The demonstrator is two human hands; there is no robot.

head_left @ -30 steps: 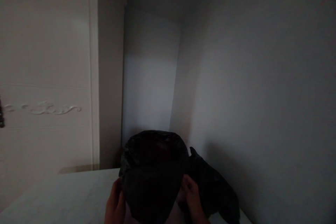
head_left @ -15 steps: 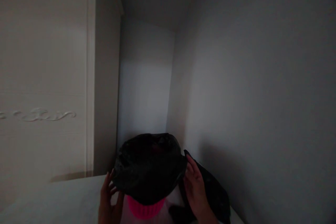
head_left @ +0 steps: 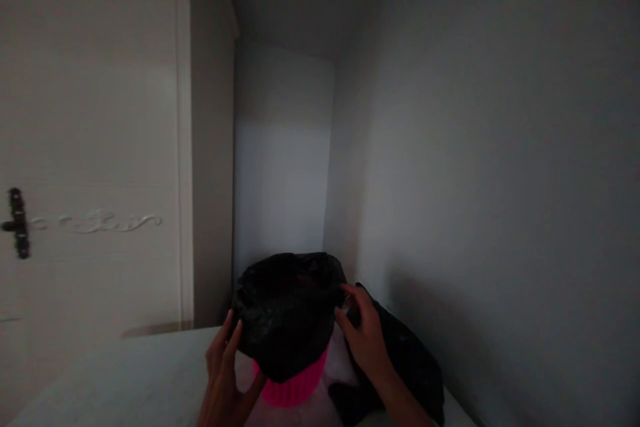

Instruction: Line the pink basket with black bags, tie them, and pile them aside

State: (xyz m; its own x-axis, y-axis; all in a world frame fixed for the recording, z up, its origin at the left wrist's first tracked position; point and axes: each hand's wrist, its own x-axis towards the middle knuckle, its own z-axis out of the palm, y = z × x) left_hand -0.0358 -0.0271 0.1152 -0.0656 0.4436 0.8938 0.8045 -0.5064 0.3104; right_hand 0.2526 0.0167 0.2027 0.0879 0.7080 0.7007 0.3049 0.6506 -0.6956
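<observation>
Head view, from left to right: pale cupboard (head_left: pixel 100 113) with a dark handle (head_left: pixel 19 223), then the tabletop (head_left: pixel 145 373). Left hand (head_left: pixel 225 373) spread wide, fingers at the side of a black bag (head_left: pixel 287 327). Black bag between both hands, mouth gaping, draped over a pink bin (head_left: pixel 293 390), hiding part of the tabletop's far edge. Right hand (head_left: pixel 367 337) narrowly curved at the bag's right rim; impossible to tell whether gripping. Behind that forearm, along the tabletop's right edge, a second black bag (head_left: pixel 417 360) beside the wall (head_left: pixel 500 180).
</observation>
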